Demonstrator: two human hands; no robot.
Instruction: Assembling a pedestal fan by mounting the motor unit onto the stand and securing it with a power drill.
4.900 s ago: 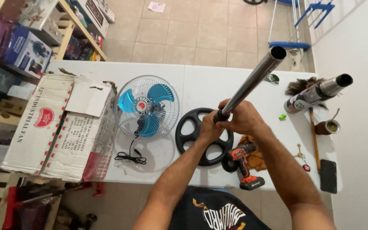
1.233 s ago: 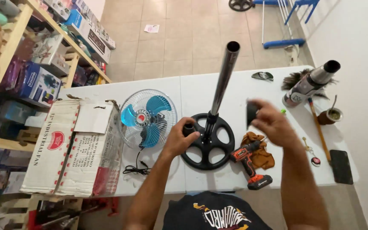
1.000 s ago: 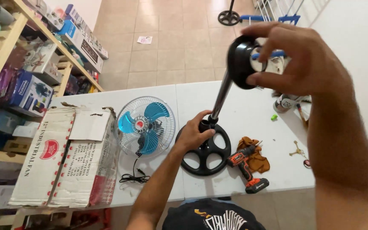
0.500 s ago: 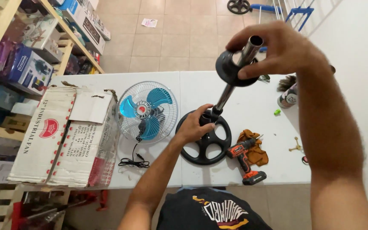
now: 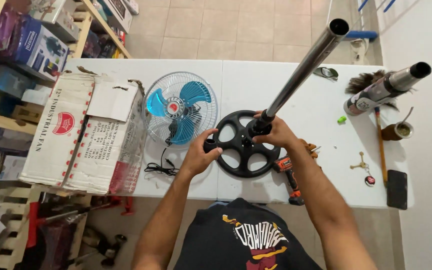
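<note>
1. Left hand [image 5: 198, 155] is closed on the near-left rim of the black base [image 5: 246, 144], which lies on the worktop [image 5: 321, 107]. If it slips, the base could slide.
2. Right hand [image 5: 272, 134] is wrapped round the pole [image 5: 303, 70] at the hub. A loose joint could let the pole lean.
3. A drill [image 5: 290, 175] just right of it could get knocked.
4. The fan [image 5: 180, 108] beyond the left hand risks a bump.
</note>
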